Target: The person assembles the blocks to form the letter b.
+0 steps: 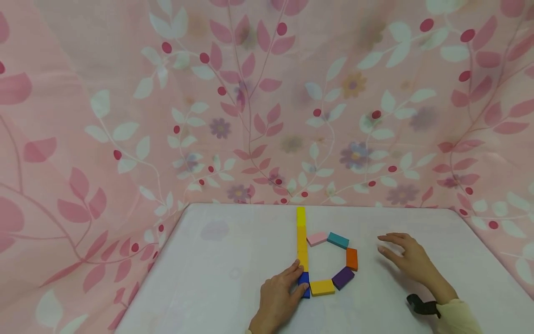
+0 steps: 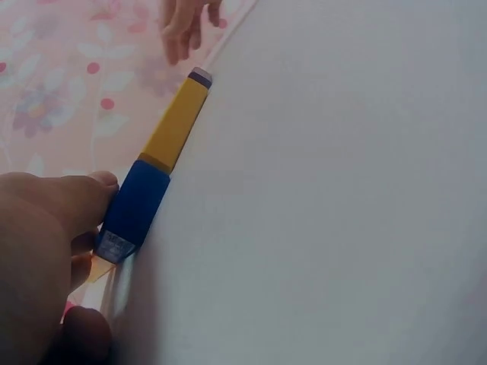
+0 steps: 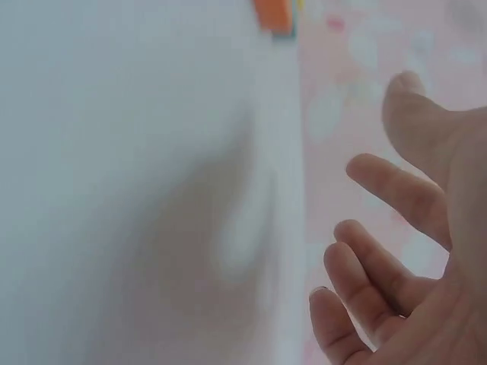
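Note:
At the foot of a straight column lies a blue block (image 1: pixel 304 279), which my left hand (image 1: pixel 277 297) pinches with thumb and fingers. The left wrist view shows a fingertip against the side of this blue block (image 2: pixel 135 201). Above it the column continues with yellow blocks (image 1: pixel 302 239), end to end. A pink block (image 1: pixel 317 239), a teal block (image 1: pixel 338 240), an orange block (image 1: pixel 352 259), a purple block (image 1: pixel 343 278) and a yellow block (image 1: pixel 322 287) curve out from the column's right side. My right hand (image 1: pixel 410 260) hovers right of this curve, fingers spread and holding nothing.
The blocks lie on a white-covered table (image 1: pixel 200 278). Behind it hangs a pink floral cloth (image 1: pixel 258 116), close to the table's back edge. A black strap piece (image 1: pixel 422 306) sits at my right wrist.

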Motion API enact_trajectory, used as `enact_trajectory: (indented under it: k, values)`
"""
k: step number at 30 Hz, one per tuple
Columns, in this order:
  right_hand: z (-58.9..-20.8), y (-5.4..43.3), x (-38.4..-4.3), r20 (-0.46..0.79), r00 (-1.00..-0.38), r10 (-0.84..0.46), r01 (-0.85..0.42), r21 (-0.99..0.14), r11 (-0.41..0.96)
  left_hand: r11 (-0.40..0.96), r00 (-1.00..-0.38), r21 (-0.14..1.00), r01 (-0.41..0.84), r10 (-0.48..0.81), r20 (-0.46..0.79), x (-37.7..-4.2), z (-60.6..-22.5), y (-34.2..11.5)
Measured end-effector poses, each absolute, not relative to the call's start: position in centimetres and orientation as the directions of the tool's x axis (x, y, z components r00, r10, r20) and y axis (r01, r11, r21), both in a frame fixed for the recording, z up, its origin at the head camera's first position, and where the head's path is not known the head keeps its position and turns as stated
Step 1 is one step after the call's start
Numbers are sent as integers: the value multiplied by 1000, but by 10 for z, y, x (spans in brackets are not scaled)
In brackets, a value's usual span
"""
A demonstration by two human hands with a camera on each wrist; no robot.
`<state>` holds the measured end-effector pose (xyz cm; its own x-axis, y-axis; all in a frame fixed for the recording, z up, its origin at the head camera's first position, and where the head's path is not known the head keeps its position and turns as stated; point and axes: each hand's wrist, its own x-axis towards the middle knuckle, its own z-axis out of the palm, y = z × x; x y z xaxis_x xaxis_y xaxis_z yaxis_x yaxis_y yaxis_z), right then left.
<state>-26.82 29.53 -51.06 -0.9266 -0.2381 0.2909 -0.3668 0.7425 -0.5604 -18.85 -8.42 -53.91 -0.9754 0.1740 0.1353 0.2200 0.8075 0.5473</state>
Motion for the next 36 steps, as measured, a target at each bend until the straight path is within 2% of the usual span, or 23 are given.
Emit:
enact_trajectory:
  k: [5,9,14,22,29,36]
  values:
    - [-526,329,-274,137,-976,-168,-217,-635,741,772,-980,604,199,139,145,-190,-542,-91]
    - [-531,344,-276,21,-992,-125,-104,-699,707,718,-977,666,203,107,183,-193,-545,-98]
    - [-534,353,-280,-13,-993,-116,-68,-746,663,684,-982,708,178,73,176,-196,-548,-101]
    - [-541,364,-277,-16,-989,-148,-61,-864,499,641,-998,765,60,36,48,-196,-552,-102]
    - [-541,379,-280,-21,-981,-192,-46,-940,338,632,-995,768,103,63,81,-199,-551,-100]
    - [-540,381,-276,-46,-985,-164,-15,-937,350,633,-996,770,86,67,56,-199,-549,-98]
